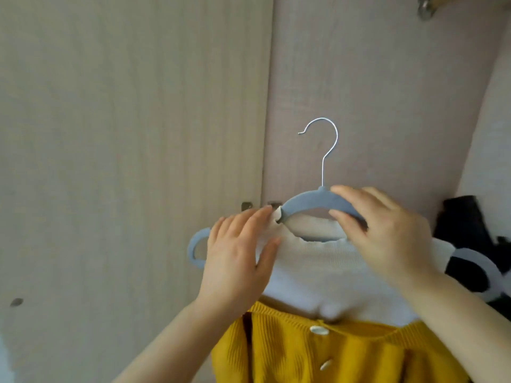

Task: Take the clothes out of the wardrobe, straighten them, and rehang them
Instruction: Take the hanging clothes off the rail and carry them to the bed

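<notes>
Head view: our right hand pinches the blue hanger mid-frame, holding it clear of the rail at 1 o'clock, while our left hand, fingers straight, rests at the hanger's 8 o'clock on the white-and-yellow top, probably squaring its shoulder.

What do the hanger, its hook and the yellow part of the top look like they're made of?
Hanger: matte grey-blue, probably flocked or plain plastic. Hook: thin shiny silver wire, likely metal. Yellow part: ribbed knit, ridges visible; yarn unclear.
</notes>
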A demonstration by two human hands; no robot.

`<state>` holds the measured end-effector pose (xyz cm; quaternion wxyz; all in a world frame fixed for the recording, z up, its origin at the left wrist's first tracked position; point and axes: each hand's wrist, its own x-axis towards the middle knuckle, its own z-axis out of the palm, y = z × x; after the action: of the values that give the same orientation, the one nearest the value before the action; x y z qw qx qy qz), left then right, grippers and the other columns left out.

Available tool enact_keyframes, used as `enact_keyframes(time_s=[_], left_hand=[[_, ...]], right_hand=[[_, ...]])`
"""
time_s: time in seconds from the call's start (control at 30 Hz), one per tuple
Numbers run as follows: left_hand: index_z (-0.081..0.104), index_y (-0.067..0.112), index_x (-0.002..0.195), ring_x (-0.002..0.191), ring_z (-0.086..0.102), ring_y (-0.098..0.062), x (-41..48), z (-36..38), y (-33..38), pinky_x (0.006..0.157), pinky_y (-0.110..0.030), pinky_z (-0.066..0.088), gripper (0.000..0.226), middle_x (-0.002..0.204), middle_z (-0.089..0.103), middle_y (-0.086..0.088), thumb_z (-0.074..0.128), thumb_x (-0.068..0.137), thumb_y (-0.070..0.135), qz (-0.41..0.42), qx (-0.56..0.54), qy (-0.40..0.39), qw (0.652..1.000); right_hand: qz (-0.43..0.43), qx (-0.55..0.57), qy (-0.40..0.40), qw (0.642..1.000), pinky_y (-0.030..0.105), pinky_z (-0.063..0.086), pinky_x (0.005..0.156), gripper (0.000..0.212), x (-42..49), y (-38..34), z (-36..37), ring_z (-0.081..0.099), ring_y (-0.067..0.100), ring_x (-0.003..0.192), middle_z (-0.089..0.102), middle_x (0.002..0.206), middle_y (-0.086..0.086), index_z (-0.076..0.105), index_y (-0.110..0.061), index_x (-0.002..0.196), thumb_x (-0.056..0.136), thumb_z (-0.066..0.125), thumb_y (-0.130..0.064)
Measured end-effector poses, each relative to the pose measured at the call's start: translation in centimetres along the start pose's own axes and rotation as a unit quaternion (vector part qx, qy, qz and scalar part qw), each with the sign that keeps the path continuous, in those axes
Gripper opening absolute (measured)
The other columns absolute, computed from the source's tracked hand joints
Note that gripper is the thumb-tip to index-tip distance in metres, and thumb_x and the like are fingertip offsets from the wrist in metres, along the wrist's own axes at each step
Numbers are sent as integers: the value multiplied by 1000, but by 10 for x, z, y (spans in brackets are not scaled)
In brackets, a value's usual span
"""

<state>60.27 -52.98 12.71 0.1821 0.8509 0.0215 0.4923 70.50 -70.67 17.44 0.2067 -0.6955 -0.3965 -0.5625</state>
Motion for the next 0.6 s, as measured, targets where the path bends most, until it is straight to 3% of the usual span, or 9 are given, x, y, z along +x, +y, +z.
enact_keyframes(time_s=[0.17, 0.23, 0.4, 0.6], left_hand=[[54, 23, 123, 106, 46, -11, -69, -57, -51, 95, -24, 30, 41, 118, 57, 8, 44, 88, 41, -68, 95, -7, 993], [53, 24, 124, 107, 47, -11, -97, -85, -67, 97, -26, 32, 41, 119, 57, 9, 45, 88, 41, -100, 134, -3, 986], [52, 27, 124, 111, 47, -10, -161, -165, -100, 97, -30, 35, 39, 120, 57, 9, 44, 89, 42, -176, 233, 26, 956], [59, 22, 120, 105, 58, -19, -232, -269, -140, 91, -36, 41, 41, 114, 62, 6, 41, 89, 42, -284, 331, 38, 899]], right_hand=[[-48, 141, 0, 989, 32, 48, 57, 29, -25, -74, 53, 61, 21, 79, 68, 90, 5, 67, -14, 108, 87, 55, -31], [-70, 181, 6, 981, 30, 44, 59, 28, -29, -108, 69, 57, 17, 81, 68, 92, 3, 67, -16, 109, 87, 56, -30], [-115, 295, 3, 948, 30, 50, 52, 29, -31, -218, 104, 65, 22, 74, 69, 90, -1, 64, -21, 110, 82, 64, -26], [-131, 439, -48, 887, 27, 50, 53, 30, -38, -370, 124, 65, 18, 78, 69, 91, -2, 67, -17, 108, 87, 54, -33]])
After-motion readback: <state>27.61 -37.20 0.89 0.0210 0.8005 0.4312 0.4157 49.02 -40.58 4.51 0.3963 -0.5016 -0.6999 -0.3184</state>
